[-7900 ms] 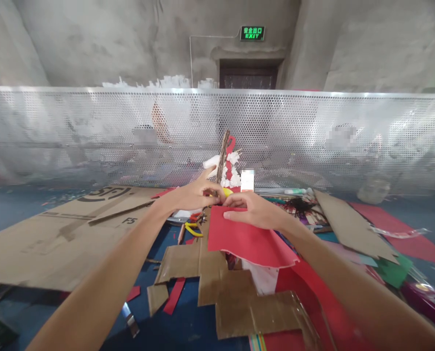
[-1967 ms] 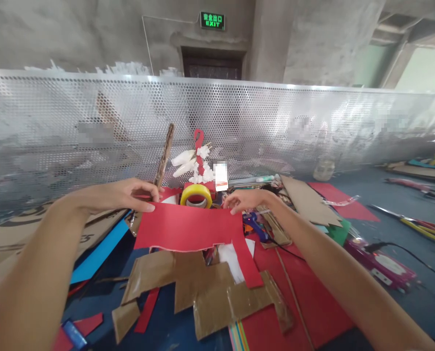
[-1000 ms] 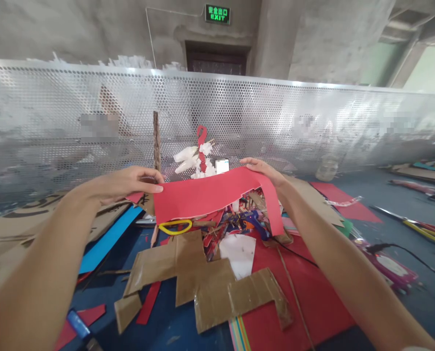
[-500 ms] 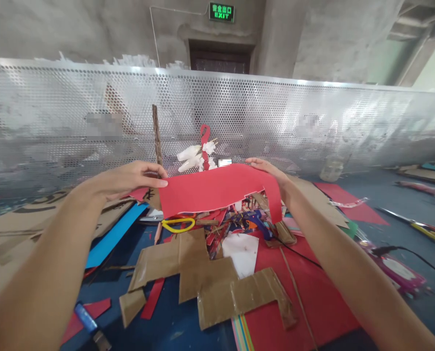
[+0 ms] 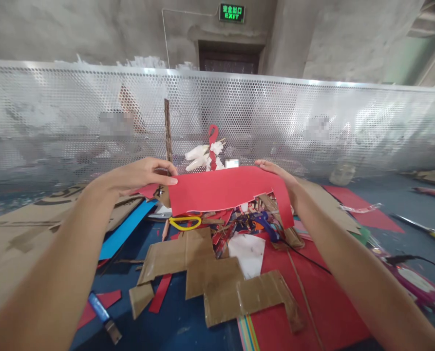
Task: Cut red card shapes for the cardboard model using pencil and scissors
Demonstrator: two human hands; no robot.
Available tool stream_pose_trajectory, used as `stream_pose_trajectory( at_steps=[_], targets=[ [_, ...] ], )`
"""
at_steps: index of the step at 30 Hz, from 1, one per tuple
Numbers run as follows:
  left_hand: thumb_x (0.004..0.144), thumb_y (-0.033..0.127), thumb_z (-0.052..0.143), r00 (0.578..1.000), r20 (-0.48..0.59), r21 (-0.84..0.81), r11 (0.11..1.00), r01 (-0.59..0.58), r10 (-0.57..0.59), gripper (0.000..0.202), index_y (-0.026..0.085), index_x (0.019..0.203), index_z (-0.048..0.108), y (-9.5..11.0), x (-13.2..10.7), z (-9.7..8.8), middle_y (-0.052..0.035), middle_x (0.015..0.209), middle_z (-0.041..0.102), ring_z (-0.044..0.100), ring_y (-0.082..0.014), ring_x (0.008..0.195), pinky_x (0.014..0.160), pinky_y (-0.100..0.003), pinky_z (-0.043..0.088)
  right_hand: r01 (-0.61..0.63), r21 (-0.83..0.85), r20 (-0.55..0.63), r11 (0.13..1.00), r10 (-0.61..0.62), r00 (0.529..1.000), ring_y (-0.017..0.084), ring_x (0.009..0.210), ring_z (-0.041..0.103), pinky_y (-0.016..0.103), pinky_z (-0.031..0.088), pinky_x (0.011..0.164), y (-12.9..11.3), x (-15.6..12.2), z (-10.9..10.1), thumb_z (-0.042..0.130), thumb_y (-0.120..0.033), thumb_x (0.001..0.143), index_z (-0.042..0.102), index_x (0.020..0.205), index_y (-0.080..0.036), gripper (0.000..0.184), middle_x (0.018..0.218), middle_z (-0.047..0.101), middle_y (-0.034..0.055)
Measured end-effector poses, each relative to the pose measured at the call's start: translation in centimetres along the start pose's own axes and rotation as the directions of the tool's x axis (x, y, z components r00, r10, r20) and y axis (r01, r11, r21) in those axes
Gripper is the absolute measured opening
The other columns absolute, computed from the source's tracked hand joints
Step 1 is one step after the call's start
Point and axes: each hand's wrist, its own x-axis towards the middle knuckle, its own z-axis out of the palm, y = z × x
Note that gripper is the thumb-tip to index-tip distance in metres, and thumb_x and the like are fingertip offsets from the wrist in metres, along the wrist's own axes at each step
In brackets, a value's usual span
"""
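A cut sheet of red paper is stretched between my two hands above the table, its lower edge uneven. My left hand pinches its left end, thumb in front. At the right end, my right hand holds the paper from behind with fingers fairly straight; the paper hides its thumb. A narrow tail of the sheet hangs down beside my right wrist. Below lie yellow-handled scissors, a blue glue gun and an angular piece of brown cardboard.
A perforated metal panel rises behind the table. White flowers and an upright brown stick stand before it. Cardboard and a blue strip lie left; red sheets, a glass jar and a purple device lie right.
The camera view has turned slightly left, so everything sits further right in the picture. Both hands keep their hold on the red paper, which has barely changed shape.
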Motion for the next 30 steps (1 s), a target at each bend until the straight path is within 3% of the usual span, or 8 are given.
stream_pose_trajectory(
  at_steps=[4,7,9,12,17,21,24,30],
  targets=[
    [0.072,0.057,0.072,1.0,0.027,-0.035,0.999,0.011,-0.01,0.039,0.025,0.095,0.072,0.6,-0.2,-0.1,-0.0042,0.113,0.071,0.064,-0.0272,0.104,0.086,-0.034,0.048,-0.035,-0.018,0.034,0.999,0.036,0.999,0.017,0.076,0.065,0.03,0.054,0.072,0.8,1.4,-0.7,0.078,-0.032,0.073,0.064,0.103,-0.023,0.034,0.09,0.07,0.0007],
    [0.074,0.056,0.071,0.999,0.043,0.0,1.0,0.006,-0.006,0.037,0.024,0.095,0.072,1.4,-0.4,0.0,-0.0035,0.107,0.071,0.064,-0.0256,0.099,0.083,-0.032,0.046,0.062,-0.286,-0.08,0.956,-0.088,0.993,0.019,0.081,0.063,0.033,0.053,0.073,0.3,2.1,0.0,0.075,-0.033,0.075,0.066,0.095,-0.021,0.025,0.088,0.068,0.0037],
    [0.075,0.054,0.07,0.997,0.075,-0.004,1.0,0.004,-0.004,0.035,0.023,0.093,0.071,1.8,-0.4,0.1,-0.003,0.1,0.071,0.064,-0.0237,0.093,0.08,-0.031,0.046,0.252,-0.544,-0.136,0.801,-0.38,0.915,0.021,0.089,0.061,0.036,0.052,0.081,-1.1,1.3,1.9,0.07,-0.033,0.081,0.066,0.091,-0.022,0.016,0.091,0.067,0.0053],
    [0.075,0.052,0.07,0.996,0.095,-0.03,1.0,0.005,-0.002,0.033,0.023,0.091,0.07,1.9,-0.3,0.4,-0.0025,0.097,0.07,0.063,-0.0223,0.09,0.076,-0.029,0.045,0.483,-0.68,0.092,0.552,-0.589,0.803,0.023,0.1,0.058,0.039,0.047,0.092,-4.2,-2.0,6.9,0.057,-0.028,0.093,0.064,0.098,-0.024,0.01,0.102,0.065,0.0058],
    [0.075,0.047,0.07,0.994,0.101,-0.071,0.997,-0.037,0.044,0.027,0.023,0.087,0.069,1.7,-0.2,0.8,-0.0023,0.097,0.069,0.062,-0.0223,0.092,0.078,-0.029,0.045,0.744,-0.624,0.715,0.239,-0.209,0.667,0.02,0.087,0.061,0.034,0.047,0.077,-3.9,-7.3,15.9,0.048,-0.017,0.096,0.065,0.102,-0.023,0.019,0.094,0.069,0.0044],
    [0.075,0.045,0.068,0.991,0.126,-0.101,0.994,-0.042,0.054,0.026,0.022,0.088,0.069,1.7,-0.1,1.1,-0.0028,0.094,0.068,0.062,-0.0221,0.089,0.077,-0.03,0.045,0.869,-0.482,0.875,-0.112,-0.014,0.484,0.02,0.083,0.067,0.03,0.048,0.062,1.9,-7.3,21.0,0.045,-0.003,0.092,0.062,0.117,-0.02,0.035,0.102,0.074,0.0086],
    [0.073,0.043,0.069,0.989,0.13,-0.105,0.993,-0.053,0.067,0.025,0.022,0.086,0.069,1.6,0.1,1.4,-0.0024,0.091,0.068,0.062,-0.0219,0.088,0.076,-0.03,0.045,0.853,-0.468,0.877,-0.229,-0.005,0.48,0.021,0.087,0.072,0.03,0.052,0.062,6.1,-6.0,24.2,0.042,-0.003,0.095,0.066,0.115,-0.018,0.034,0.11,0.075,0.0137],
    [0.073,0.04,0.069,0.986,0.147,-0.142,0.989,-0.052,0.073,0.022,0.022,0.087,0.069,1.4,0.2,1.7,-0.0022,0.088,0.067,0.061,-0.02,0.082,0.073,-0.029,0.043,0.732,-0.622,0.757,-0.278,0.025,0.653,0.031,0.09,0.075,0.034,0.053,0.057,10.5,-4.2,29.0,0.058,-0.007,0.085,0.074,0.106,-0.009,0.027,0.111,0.074,0.0269]
  ],
)
